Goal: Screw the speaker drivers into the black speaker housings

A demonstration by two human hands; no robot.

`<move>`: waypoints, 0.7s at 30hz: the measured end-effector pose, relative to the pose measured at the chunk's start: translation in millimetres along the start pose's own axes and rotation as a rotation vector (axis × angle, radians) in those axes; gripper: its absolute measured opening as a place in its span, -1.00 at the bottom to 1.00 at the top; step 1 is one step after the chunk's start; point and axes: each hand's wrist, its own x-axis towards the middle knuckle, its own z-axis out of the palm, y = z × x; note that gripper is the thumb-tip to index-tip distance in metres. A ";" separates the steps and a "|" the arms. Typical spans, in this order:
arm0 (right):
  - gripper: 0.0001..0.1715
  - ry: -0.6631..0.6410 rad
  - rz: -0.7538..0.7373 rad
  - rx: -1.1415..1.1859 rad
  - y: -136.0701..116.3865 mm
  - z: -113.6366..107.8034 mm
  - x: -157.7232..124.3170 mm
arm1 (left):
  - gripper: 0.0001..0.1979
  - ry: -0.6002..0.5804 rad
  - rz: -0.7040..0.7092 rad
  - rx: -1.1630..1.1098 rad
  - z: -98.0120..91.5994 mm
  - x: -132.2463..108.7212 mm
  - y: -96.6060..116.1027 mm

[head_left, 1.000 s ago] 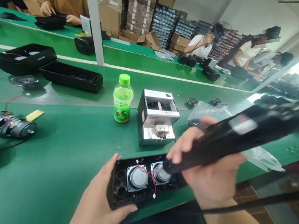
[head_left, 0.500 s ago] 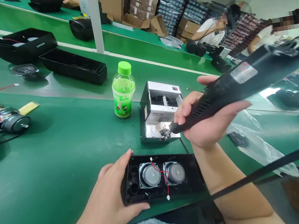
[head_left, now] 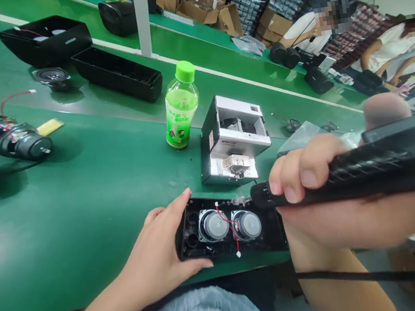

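Close in at twelve o'clock on the green assembly belt (head_left: 64,225), our left hand (head_left: 158,242) clamps a black plastic speaker housing (head_left: 275,234), fingers along its near edge and thumb over its far edge. Two round speaker drivers (head_left: 214,225) (head_left: 248,224) sit inside, joined by a red and white wire (head_left: 232,230). Our right hand (head_left: 338,208) is wrapped around a black electric screwdriver (head_left: 391,168) at two o'clock, its tip just above the housing's far rim. We cannot tell whether the tip touches anything. Our hands are apart, with the housing's right half between them.

Just beyond the housing stands a white and black screw feeder (head_left: 232,141), and a green-capped bottle (head_left: 181,112) is beside it at eleven o'clock. Further along at ten o'clock lie loose speaker drivers (head_left: 16,143) with red leads and a yellow strip (head_left: 49,127). Empty black housings (head_left: 118,75) rest on the next belt, and a clear plastic bag (head_left: 299,135) lies at one o'clock. A co-worker (head_left: 300,33) sits far off at one o'clock.
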 end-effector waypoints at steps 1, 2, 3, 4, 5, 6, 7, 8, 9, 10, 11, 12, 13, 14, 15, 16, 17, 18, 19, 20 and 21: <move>-0.38 -0.002 0.027 0.007 -2.8 6.3 -4.9 | 0.42 0.001 0.009 -0.005 -0.1 0.5 0.5; -0.36 -0.008 0.036 0.017 -2.5 12.9 -8.8 | 0.43 0.003 0.017 -0.011 -0.1 0.9 1.1; -0.34 -0.022 0.038 0.024 0.6 19.5 -11.9 | 0.44 0.000 0.023 -0.015 -0.2 1.4 1.6; -0.32 -0.035 0.035 0.026 5.8 25.8 -14.1 | 0.44 -0.002 0.026 -0.018 -0.4 1.8 2.2; -0.29 -0.054 0.032 0.022 12.2 31.5 -15.6 | 0.45 -0.004 0.026 -0.021 -0.5 2.2 2.7; -0.26 -0.067 0.029 0.013 19.2 36.3 -16.6 | 0.45 -0.005 0.027 -0.024 -0.7 2.6 3.2; -0.24 -0.067 0.025 0.001 26.0 40.1 -17.1 | 0.44 -0.007 0.028 -0.026 -0.9 2.9 3.6; -0.23 -0.063 0.026 -0.011 32.1 43.0 -17.5 | 0.44 -0.007 0.032 -0.029 -1.0 3.2 4.0; -0.22 -0.058 0.030 -0.020 37.4 44.9 -17.7 | 0.44 -0.007 0.036 -0.032 -1.2 3.5 4.4; -0.23 -0.055 0.037 -0.026 41.7 45.9 -17.8 | 0.44 -0.008 0.042 -0.034 -1.3 3.9 4.7; -0.23 -0.054 0.040 -0.028 45.2 46.4 -17.8 | 0.45 -0.009 0.050 -0.035 -1.5 4.3 4.8; -0.22 -0.059 0.046 -0.030 47.9 46.3 -17.6 | 0.46 -0.004 0.056 -0.034 -1.6 4.6 5.0; -0.21 -0.070 0.054 -0.033 50.1 46.0 -17.3 | 0.46 -0.001 0.061 -0.031 -1.8 5.0 5.0; -0.19 -0.073 0.060 -0.038 51.9 45.6 -16.9 | 0.46 0.001 0.065 -0.026 -2.0 5.4 5.1; -0.17 -0.077 0.066 -0.044 53.3 45.2 -16.4 | 0.46 -0.001 0.068 -0.019 -2.2 5.7 5.1; -0.15 -0.076 0.066 -0.049 54.4 44.8 -15.8 | 0.46 -0.002 0.072 -0.012 -2.5 6.1 5.2; -0.15 -0.083 0.072 -0.059 55.3 44.6 -15.3 | 0.45 -0.006 0.074 -0.007 -2.8 6.4 5.2; -0.16 -0.089 0.080 -0.072 55.9 44.4 -14.8 | 0.45 -0.010 0.078 -0.004 -3.0 6.7 5.3; -0.16 -0.091 0.087 -0.089 56.4 44.4 -14.5 | 0.46 -0.011 0.082 -0.003 -3.2 7.0 5.4; -0.15 -0.087 0.088 -0.109 56.7 44.4 -14.2 | 0.46 -0.009 0.086 -0.003 -3.3 7.3 5.5; -0.15 -0.082 0.090 -0.132 56.8 44.5 -14.0 | 0.46 -0.007 0.089 -0.002 -3.4 7.5 5.6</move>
